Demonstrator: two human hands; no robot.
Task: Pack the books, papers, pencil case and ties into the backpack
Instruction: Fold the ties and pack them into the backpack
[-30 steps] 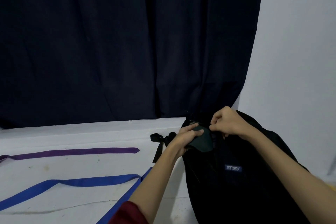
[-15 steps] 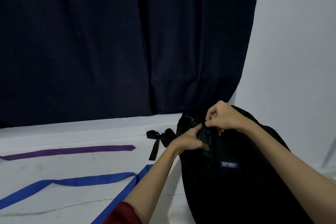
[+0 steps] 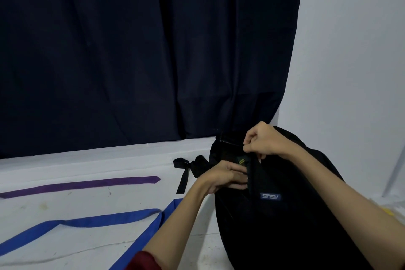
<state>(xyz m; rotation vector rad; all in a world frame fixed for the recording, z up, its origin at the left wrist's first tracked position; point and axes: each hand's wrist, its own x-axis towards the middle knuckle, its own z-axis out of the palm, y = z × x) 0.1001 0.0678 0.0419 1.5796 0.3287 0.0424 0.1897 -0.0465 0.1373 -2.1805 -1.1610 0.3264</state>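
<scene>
Deeper goes the left hand [image 3: 228, 176], fingers flat inside the backpack [image 3: 285, 215], right hand [image 3: 262, 141] pinching its rim, ties to the left.

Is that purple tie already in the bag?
No. The purple tie lies stretched flat on the white surface, left of the backpack.
</scene>
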